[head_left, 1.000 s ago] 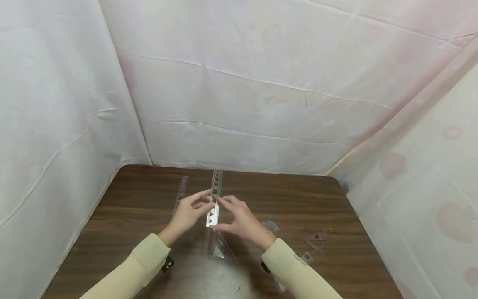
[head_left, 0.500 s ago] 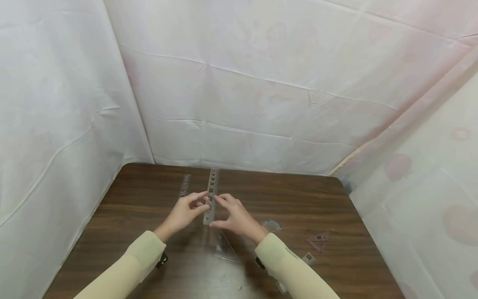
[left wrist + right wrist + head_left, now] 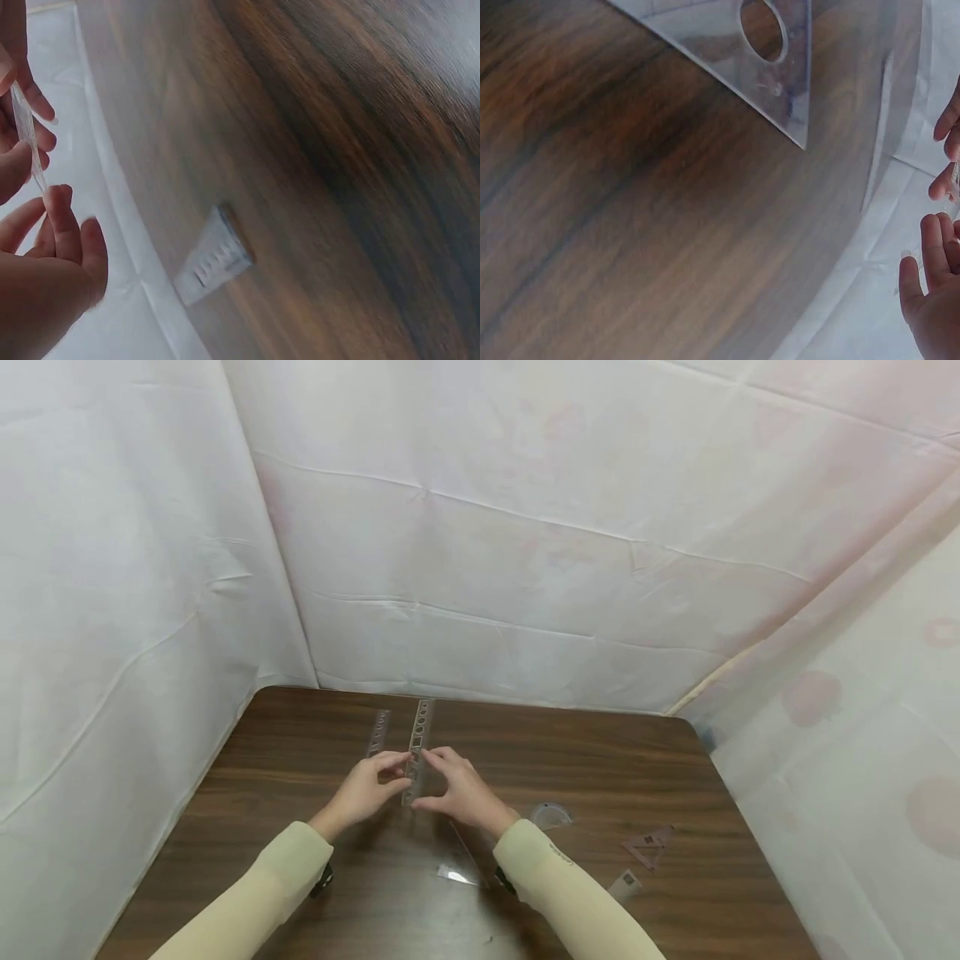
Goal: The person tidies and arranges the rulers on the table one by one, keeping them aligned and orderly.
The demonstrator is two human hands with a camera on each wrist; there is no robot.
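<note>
A clear stencil ruler (image 3: 417,745) with round and square cut-outs points away from me over the brown table (image 3: 600,760). My left hand (image 3: 400,770) pinches its near end from the left and my right hand (image 3: 429,779) pinches it from the right. In the left wrist view the ruler (image 3: 27,139) shows edge-on between my left hand's fingertips (image 3: 56,202) and the right hand's fingers (image 3: 30,97). In the right wrist view only the right hand's fingers (image 3: 930,262) show, at the right edge.
A second clear ruler (image 3: 377,732) lies flat just left of the held one. A clear set square (image 3: 467,858) with a round hole (image 3: 763,28) lies near my forearms. To the right lie a small protractor (image 3: 550,816), a pinkish triangle (image 3: 647,847) and a small tag (image 3: 624,885). White sheets wall in the table.
Both hands have carried the ruler a little farther from me and leftward, still pinched at its near end. The set square below is now uncovered near the forearms.
</note>
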